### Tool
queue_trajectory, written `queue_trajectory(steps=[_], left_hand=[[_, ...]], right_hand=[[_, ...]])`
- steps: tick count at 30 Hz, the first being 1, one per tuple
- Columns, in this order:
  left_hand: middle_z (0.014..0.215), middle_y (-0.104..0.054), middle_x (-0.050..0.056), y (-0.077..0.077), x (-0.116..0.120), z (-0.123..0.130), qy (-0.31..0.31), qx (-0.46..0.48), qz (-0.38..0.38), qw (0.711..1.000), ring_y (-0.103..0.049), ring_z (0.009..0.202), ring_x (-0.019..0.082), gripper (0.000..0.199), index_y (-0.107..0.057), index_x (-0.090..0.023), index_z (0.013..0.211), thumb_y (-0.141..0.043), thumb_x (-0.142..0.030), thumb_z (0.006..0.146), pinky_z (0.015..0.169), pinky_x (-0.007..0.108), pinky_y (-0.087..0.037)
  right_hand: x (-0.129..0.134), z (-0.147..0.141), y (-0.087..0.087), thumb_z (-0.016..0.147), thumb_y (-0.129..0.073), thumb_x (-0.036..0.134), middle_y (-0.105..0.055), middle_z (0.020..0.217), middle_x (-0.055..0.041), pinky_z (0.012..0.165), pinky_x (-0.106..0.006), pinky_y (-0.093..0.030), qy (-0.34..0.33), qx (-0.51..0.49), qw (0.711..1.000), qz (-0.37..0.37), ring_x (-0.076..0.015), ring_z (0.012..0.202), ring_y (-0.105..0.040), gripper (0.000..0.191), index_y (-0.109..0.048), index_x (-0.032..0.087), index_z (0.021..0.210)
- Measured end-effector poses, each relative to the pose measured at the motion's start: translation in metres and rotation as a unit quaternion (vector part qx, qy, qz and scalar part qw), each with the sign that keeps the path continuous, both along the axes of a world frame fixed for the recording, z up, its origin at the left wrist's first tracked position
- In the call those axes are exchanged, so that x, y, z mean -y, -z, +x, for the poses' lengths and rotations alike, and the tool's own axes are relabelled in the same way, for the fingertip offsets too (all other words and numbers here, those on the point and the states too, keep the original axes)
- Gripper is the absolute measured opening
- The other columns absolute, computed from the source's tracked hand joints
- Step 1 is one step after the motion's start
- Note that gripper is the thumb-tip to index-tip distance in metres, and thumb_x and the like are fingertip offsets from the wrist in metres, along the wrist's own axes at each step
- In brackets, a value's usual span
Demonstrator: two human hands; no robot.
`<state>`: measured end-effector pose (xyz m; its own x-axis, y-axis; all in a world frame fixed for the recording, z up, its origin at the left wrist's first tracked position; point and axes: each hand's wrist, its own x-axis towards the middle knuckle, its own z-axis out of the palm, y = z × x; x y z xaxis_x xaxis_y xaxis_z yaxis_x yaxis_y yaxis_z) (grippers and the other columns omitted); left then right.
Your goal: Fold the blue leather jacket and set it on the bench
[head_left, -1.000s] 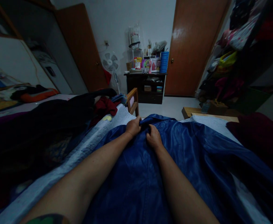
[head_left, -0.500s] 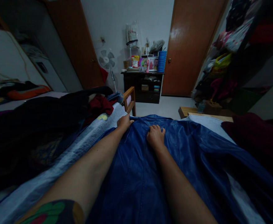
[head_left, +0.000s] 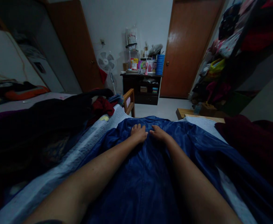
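Grip: left hand (head_left: 138,133) and right hand (head_left: 159,133) loosely spread, clamping nothing I can see, resting on the blue jacket (head_left: 143,174) below its collar (head_left: 153,118) | lies across pale bedding (head_left: 118,115) | looks soft, slick, fairly light, I'd guess; shoulders (head_left: 183,127) seem the surest hold

A white fan (head_left: 107,61) stands beside a dark cabinet (head_left: 131,88) that bears a framed picture (head_left: 152,67) and a blue container (head_left: 160,64), left of a wooden door (head_left: 185,53).
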<state>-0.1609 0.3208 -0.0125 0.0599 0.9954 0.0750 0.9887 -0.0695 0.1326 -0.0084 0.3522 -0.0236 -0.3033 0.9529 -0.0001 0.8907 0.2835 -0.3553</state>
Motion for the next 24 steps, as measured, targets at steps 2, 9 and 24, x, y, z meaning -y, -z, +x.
queue_trajectory(steps=[2,9,24], left_hand=[[0.151,-0.038,0.015,0.008,0.010,-0.001,-0.005,0.009,-0.046,0.999,-0.028,0.140,0.040,0.063,-0.048,-0.024,0.139,-0.046,-0.059,0.087,0.110,0.054,-0.025],[0.162,-0.017,0.005,0.034,0.015,-0.041,0.016,-0.014,-0.066,0.998,-0.008,0.147,0.039,0.077,-0.027,-0.033,0.152,-0.022,-0.075,0.087,0.113,0.062,-0.010],[0.151,-0.041,0.013,-0.005,0.080,-0.019,0.056,-0.082,-0.072,0.993,-0.031,0.141,0.033,0.054,-0.046,-0.024,0.141,-0.039,-0.049,0.093,0.114,0.054,-0.018]], right_hand=[[0.003,0.019,-0.003,0.092,-0.045,0.042,-0.042,0.149,-0.0165,0.108,-0.059,-0.028,0.047,0.018,0.999,-0.009,-0.0343,0.137,-0.037,0.053,-0.049,0.019,0.140],[0.029,0.059,0.027,0.095,-0.027,0.057,-0.020,0.160,-0.0073,0.112,-0.064,-0.007,0.140,0.095,0.986,0.001,-0.0296,0.148,-0.009,0.063,-0.036,0.024,0.148],[0.056,0.066,0.008,0.093,-0.042,0.049,-0.019,0.160,-0.0095,0.113,-0.059,-0.012,0.089,0.045,0.995,-0.020,-0.0315,0.147,-0.011,0.062,-0.032,0.023,0.149]])
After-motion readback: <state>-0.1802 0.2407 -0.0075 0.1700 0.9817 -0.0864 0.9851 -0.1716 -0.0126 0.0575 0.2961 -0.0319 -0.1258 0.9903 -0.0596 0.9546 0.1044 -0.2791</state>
